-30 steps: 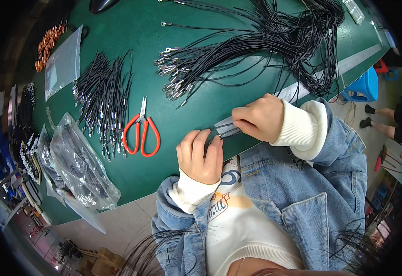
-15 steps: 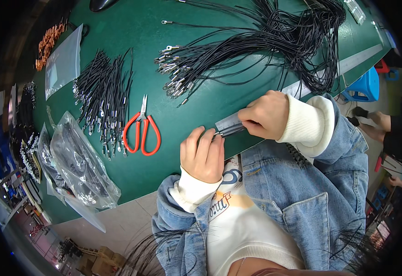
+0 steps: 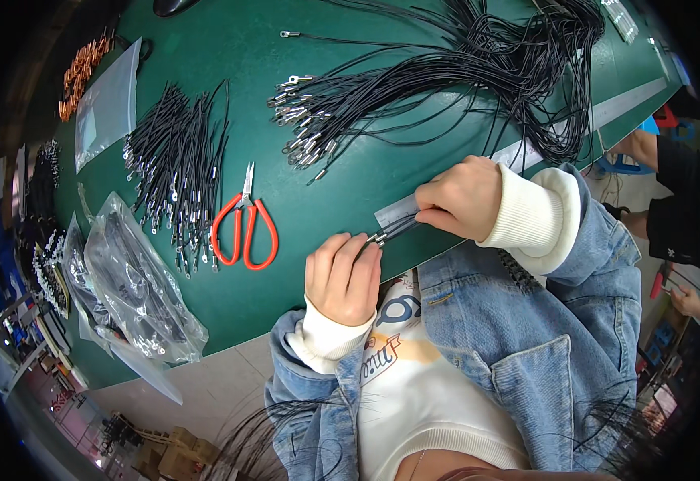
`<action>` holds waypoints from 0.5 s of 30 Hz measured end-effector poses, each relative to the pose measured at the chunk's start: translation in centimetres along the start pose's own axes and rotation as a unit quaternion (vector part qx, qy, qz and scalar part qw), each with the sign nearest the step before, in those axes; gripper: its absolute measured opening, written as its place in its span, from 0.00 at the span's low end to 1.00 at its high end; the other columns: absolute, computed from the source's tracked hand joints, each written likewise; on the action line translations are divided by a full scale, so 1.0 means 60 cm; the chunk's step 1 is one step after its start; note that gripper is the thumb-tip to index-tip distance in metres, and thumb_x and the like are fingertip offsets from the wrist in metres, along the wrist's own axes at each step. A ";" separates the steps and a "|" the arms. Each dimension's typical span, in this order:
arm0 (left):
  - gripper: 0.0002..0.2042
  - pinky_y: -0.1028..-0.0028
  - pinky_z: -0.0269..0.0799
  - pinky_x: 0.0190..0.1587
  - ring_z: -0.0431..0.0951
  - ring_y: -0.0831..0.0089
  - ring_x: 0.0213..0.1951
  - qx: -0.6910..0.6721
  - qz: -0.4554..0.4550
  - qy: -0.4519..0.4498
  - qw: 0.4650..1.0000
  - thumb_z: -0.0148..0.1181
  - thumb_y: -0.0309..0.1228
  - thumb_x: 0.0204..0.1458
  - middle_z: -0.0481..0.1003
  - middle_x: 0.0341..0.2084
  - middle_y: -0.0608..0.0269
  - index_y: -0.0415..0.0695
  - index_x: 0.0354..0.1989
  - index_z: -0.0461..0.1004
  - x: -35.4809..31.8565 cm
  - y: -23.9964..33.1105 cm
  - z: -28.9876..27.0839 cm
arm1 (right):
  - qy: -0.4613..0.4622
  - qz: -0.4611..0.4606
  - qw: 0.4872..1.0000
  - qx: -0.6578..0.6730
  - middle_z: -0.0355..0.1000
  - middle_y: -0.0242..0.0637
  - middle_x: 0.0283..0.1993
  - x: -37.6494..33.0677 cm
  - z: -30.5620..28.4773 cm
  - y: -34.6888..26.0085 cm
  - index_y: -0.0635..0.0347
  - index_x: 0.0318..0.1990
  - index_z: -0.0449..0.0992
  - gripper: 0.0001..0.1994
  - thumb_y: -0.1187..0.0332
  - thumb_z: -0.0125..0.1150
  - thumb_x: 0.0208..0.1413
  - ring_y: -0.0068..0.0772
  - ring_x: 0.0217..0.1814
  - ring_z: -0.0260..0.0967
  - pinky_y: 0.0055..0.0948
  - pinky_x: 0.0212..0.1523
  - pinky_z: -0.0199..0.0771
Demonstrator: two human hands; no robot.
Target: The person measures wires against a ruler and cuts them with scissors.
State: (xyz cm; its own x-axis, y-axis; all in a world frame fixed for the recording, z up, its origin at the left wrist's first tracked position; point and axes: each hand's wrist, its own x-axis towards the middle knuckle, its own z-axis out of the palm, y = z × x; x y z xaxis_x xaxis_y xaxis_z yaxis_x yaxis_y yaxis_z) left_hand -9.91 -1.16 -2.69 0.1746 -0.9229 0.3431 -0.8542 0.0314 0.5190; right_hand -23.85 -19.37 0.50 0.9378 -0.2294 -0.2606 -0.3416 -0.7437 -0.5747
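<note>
At the table's near edge, a few short black cables [image 3: 402,229] with silver metal ends lie along a steel ruler [image 3: 396,212]. My right hand [image 3: 464,200] is closed over the cables, thumb and forefinger pinching them against the ruler. My left hand [image 3: 342,279] has its fingers curled together at the cables' metal ends, which poke out just beyond the fingertips. The palm side of both hands is hidden. Left of my left hand lie scissors [image 3: 244,226] with red handles, blades slightly apart.
Long black cables [image 3: 518,80] with ring terminals cover the far right. A pile of shorter cables [image 3: 175,160] lies left of the scissors, beside clear plastic bags [image 3: 137,276]. Copper-coloured parts [image 3: 85,74] sit at the far left. A co-worker's hand [image 3: 689,302] shows at right.
My left hand has drawn slightly toward me and left, uncovering more of the metal ends. My right hand stays almost in place. The co-worker at right has moved.
</note>
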 end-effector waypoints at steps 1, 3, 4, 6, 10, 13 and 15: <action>0.12 0.67 0.67 0.38 0.74 0.60 0.38 0.001 0.000 0.000 1.000 0.66 0.18 0.36 0.75 0.35 0.60 0.39 0.32 0.76 0.001 0.001 -0.001 | 0.011 -0.002 1.000 0.001 0.71 0.36 0.19 -0.001 0.001 0.002 0.58 0.23 0.73 0.06 0.68 0.61 0.47 0.41 0.23 0.71 0.34 0.24 0.70; 0.12 0.68 0.67 0.38 0.74 0.61 0.38 0.009 0.012 -0.006 1.000 0.65 0.18 0.35 0.75 0.35 0.61 0.40 0.32 0.76 0.003 0.002 -0.001 | 0.028 -0.004 0.999 0.020 0.71 0.35 0.18 -0.006 0.003 0.007 0.58 0.23 0.73 0.06 0.68 0.62 0.47 0.40 0.22 0.71 0.33 0.23 0.69; 0.12 0.68 0.67 0.38 0.74 0.61 0.38 0.008 0.012 -0.006 1.000 0.65 0.18 0.35 0.75 0.35 0.61 0.40 0.32 0.76 0.004 0.002 0.000 | 0.045 -0.006 0.998 0.039 0.71 0.35 0.17 -0.008 0.003 0.009 0.58 0.23 0.73 0.06 0.68 0.62 0.46 0.39 0.21 0.70 0.32 0.22 0.68; 0.13 0.68 0.66 0.38 0.74 0.62 0.38 0.001 0.015 -0.002 1.000 0.65 0.19 0.35 0.74 0.34 0.61 0.41 0.33 0.76 0.006 0.001 0.002 | 0.046 -0.008 0.998 0.041 0.70 0.34 0.17 -0.007 0.004 0.010 0.57 0.23 0.73 0.06 0.68 0.63 0.46 0.38 0.20 0.70 0.32 0.22 0.68; 0.13 0.68 0.66 0.38 0.74 0.62 0.38 -0.008 0.012 0.004 1.000 0.65 0.18 0.35 0.74 0.33 0.61 0.41 0.32 0.76 0.008 0.001 0.006 | 0.055 -0.012 0.998 0.036 0.70 0.34 0.16 -0.003 0.006 0.004 0.57 0.22 0.71 0.07 0.68 0.63 0.45 0.38 0.19 0.69 0.32 0.21 0.67; 0.12 0.68 0.66 0.38 0.73 0.62 0.38 -0.006 0.007 0.001 1.000 0.65 0.18 0.35 0.74 0.33 0.61 0.41 0.32 0.77 0.008 -0.001 0.006 | 0.011 0.015 0.998 0.058 0.70 0.39 0.18 0.007 0.004 -0.009 0.56 0.22 0.72 0.06 0.67 0.57 0.46 0.46 0.23 0.71 0.39 0.27 0.71; 0.12 0.67 0.67 0.38 0.73 0.61 0.37 -0.015 0.007 0.007 1.000 0.65 0.18 0.35 0.74 0.34 0.61 0.41 0.32 0.77 0.007 -0.002 0.008 | 0.015 0.012 0.999 0.051 0.70 0.39 0.18 0.007 0.004 -0.007 0.57 0.23 0.72 0.06 0.67 0.57 0.46 0.47 0.23 0.71 0.40 0.26 0.70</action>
State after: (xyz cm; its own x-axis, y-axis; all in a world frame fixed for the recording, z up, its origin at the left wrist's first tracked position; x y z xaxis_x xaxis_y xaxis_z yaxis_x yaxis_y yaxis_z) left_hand -9.94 -1.73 -2.97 0.1695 -0.9169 0.3612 -0.8418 0.0559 0.5368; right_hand -23.31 -18.99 0.46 0.9301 -0.2657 -0.2535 -0.3673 -0.6707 -0.6444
